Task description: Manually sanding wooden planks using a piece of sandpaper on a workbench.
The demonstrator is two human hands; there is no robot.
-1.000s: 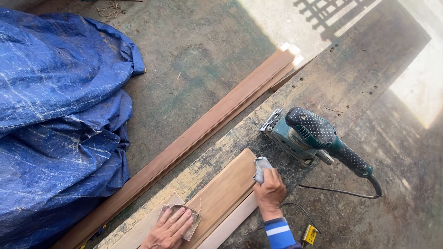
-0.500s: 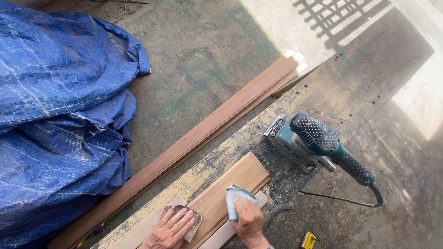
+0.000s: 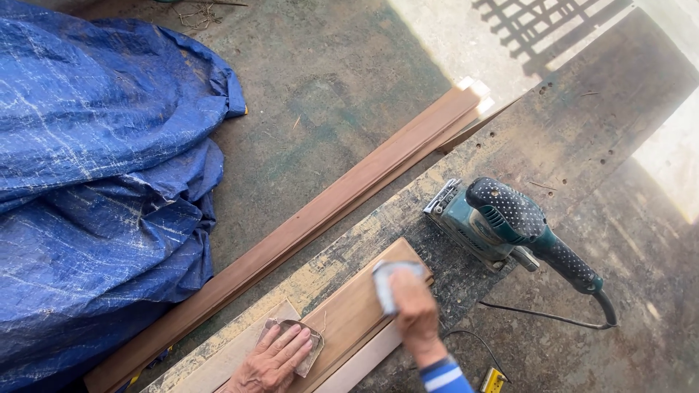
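On workbench (image 3: 553, 131): brown wood plank (image 3: 349, 316), smooth; right hand (image 3: 413, 309) pressing grey sandpaper (image 3: 386, 280).

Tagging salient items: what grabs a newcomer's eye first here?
The big crumpled blue tarp fills the left side on the concrete floor. At right, a teal electric sander sits on the worn workbench. Bottom centre, the right hand presses grey sandpaper on a brown board, left hand flat beside it.
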